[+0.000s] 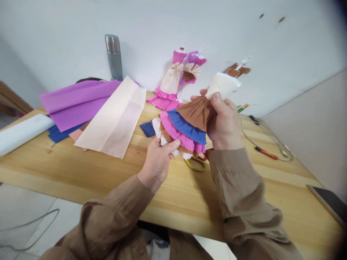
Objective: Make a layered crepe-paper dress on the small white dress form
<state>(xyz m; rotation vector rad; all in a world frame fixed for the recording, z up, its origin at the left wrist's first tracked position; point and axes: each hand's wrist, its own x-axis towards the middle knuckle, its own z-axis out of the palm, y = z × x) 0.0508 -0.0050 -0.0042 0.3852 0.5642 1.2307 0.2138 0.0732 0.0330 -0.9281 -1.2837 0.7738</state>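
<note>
I hold a layered crepe-paper dress (187, 124) above a wooden table (108, 169). It has brown, blue and pink ruffled tiers and a white top. My right hand (223, 121) grips the gathered brown waist just under the white top. My left hand (159, 159) pinches the white and pink bottom ruffle at the hem. Both sleeves are brown.
A finished pink paper dress (169, 90) leans on the wall behind. Purple (76, 101), cream (114, 119) and blue (58, 133) paper sheets lie at left beside a white roll (21, 131). A metal flask (114, 57), yellow-handled scissors (195, 164), a red tool (267, 153) and a phone (329, 202) are also there.
</note>
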